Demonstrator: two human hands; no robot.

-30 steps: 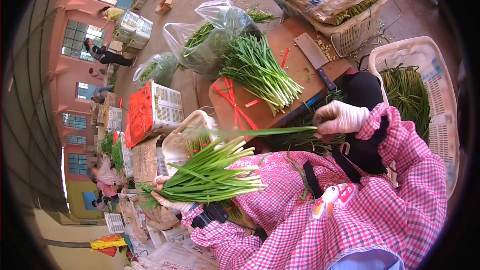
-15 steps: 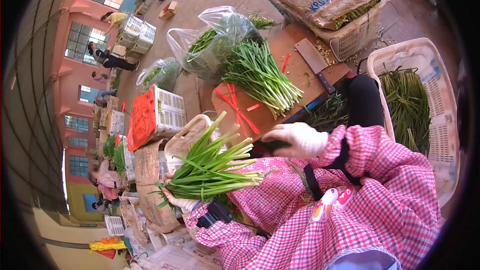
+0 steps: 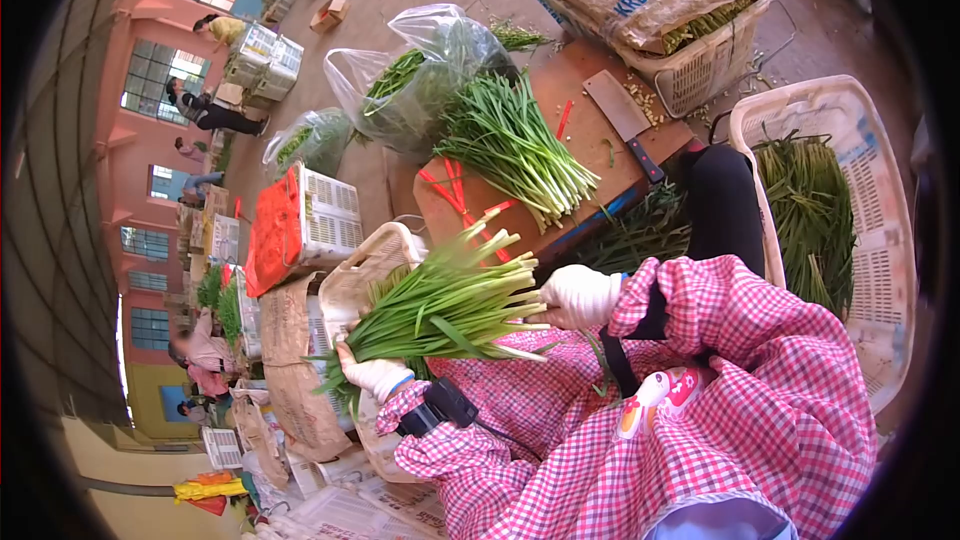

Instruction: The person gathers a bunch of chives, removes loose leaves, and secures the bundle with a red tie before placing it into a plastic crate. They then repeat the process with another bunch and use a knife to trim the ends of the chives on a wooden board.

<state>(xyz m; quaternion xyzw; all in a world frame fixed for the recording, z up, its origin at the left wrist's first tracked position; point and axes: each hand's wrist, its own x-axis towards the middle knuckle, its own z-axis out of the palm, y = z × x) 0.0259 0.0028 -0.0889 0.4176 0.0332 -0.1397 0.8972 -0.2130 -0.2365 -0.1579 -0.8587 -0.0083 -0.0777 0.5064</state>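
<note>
My left hand [image 3: 376, 376], in a white glove, is closed around the leafy end of a bunch of garlic chives [image 3: 430, 305]. Their pale stalk ends point right, towards my other hand. Also gloved, my right hand [image 3: 582, 297] is closed, its knuckles up, right at those stalk ends; whether a stalk is pinched in it is hidden. Beyond the hands, a larger pile of garlic chives [image 3: 515, 145] lies on a brown board [image 3: 562, 68]. Red tie strips [image 3: 450, 190] are beside the pile, and a cleaver [image 3: 618, 108] with a dark handle rests to its right.
A pale basket [image 3: 345, 285] stands by my left hand. At right is a long basket [image 3: 885, 240] of greens [image 3: 805, 200]. A sack-covered crate [image 3: 700, 80] and plastic bags [image 3: 370, 105] stand beyond. A red cloth [image 3: 275, 235] drapes a crate. People work in the background.
My right hand has moved left and slightly down to the stalk ends, its fingers now curled closed. The bunch in my left hand has fanned out and shifted a little right.
</note>
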